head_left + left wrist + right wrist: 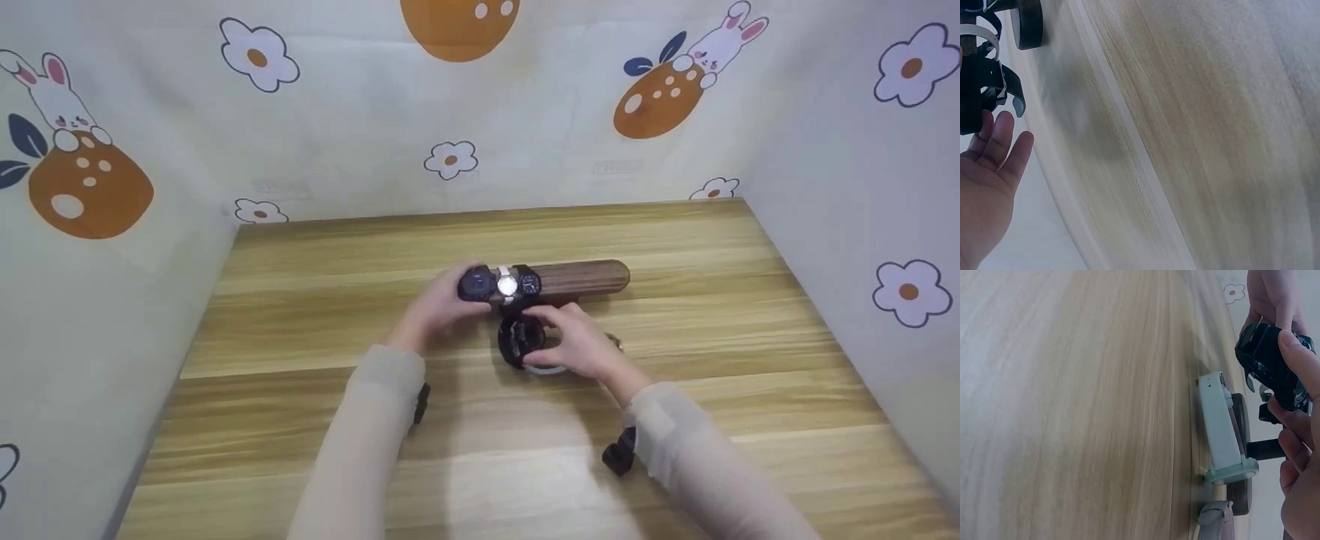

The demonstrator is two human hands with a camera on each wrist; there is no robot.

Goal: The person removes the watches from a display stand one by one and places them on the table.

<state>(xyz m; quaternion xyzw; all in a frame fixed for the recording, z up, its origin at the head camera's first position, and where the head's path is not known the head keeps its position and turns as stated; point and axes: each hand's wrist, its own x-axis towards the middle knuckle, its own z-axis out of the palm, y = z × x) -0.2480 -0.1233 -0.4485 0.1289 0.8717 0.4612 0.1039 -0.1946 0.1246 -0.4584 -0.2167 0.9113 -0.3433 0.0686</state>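
A dark wooden watch stand (pixel 589 277) stands mid-table. On the left part of its bar sit a black digital watch (pixel 477 283), a white-strapped watch (pixel 508 286) and a black square-faced watch (pixel 529 283). My left hand (pixel 446 300) grips the bar's left end around the black digital watch, thumb in front. In the left wrist view, fingertips (pixel 1002 121) are at the bar's end. My right hand (pixel 581 341) pinches another black watch (pixel 517 341) between thumb and fingers, in front of the bar. The right wrist view shows this black watch (pixel 1269 357) close up.
A watch with a pale mint band (pixel 1220 424) lies by the stand's base (pixel 1241 498), with a pinkish-grey strap (pixel 1216 521) nearby. Part of a gold-coloured item (pixel 615 341) shows behind my right hand. Patterned cloth walls (pixel 360 112) enclose the wooden table (pixel 300 300).
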